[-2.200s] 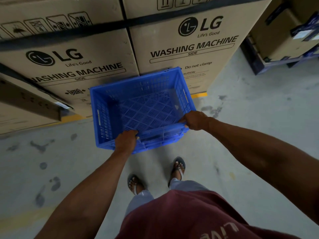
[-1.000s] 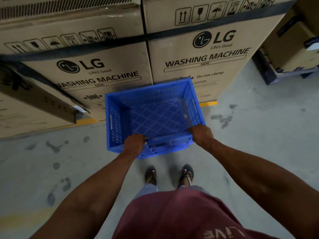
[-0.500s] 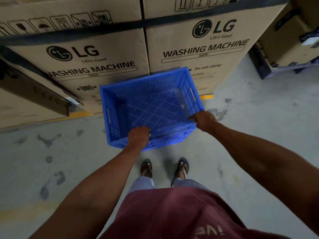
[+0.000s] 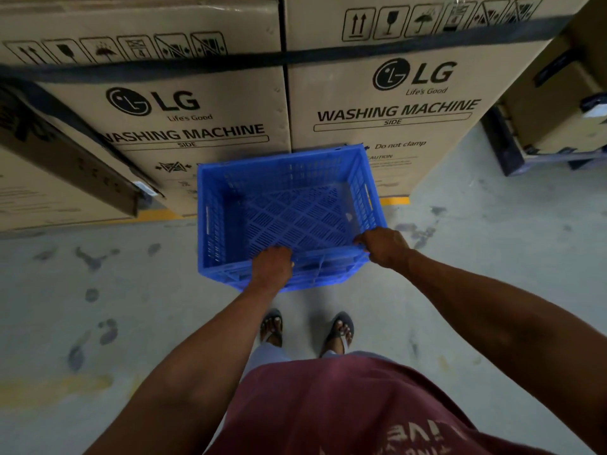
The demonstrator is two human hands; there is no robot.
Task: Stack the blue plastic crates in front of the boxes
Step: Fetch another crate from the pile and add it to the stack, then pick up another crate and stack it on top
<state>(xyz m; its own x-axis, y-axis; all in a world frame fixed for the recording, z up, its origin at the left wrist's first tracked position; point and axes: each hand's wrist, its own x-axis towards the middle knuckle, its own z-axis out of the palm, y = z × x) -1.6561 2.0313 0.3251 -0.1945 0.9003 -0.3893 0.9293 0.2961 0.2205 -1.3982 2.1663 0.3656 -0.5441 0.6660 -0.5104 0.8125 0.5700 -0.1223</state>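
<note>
A blue plastic crate [image 4: 289,205] with a slatted bottom is held over the concrete floor, right in front of two large washing machine boxes [image 4: 387,106]. Nothing lies inside it. My left hand [image 4: 272,266] grips the crate's near rim left of centre. My right hand [image 4: 382,246] grips the same rim at its right corner. The crate's far wall is close to the boxes. Whether its underside touches the floor is hidden.
A yellow line [image 4: 394,201] runs along the floor under the boxes. A dark flat carton [image 4: 69,156] leans out at the left. More cartons on a dark pallet [image 4: 512,149] stand at the right. My sandalled feet [image 4: 305,328] are just behind the crate.
The crate has stayed in both hands, close in front of the boxes. The camera's view has bobbed up and down, and the crate now sits slightly nearer the boxes.
</note>
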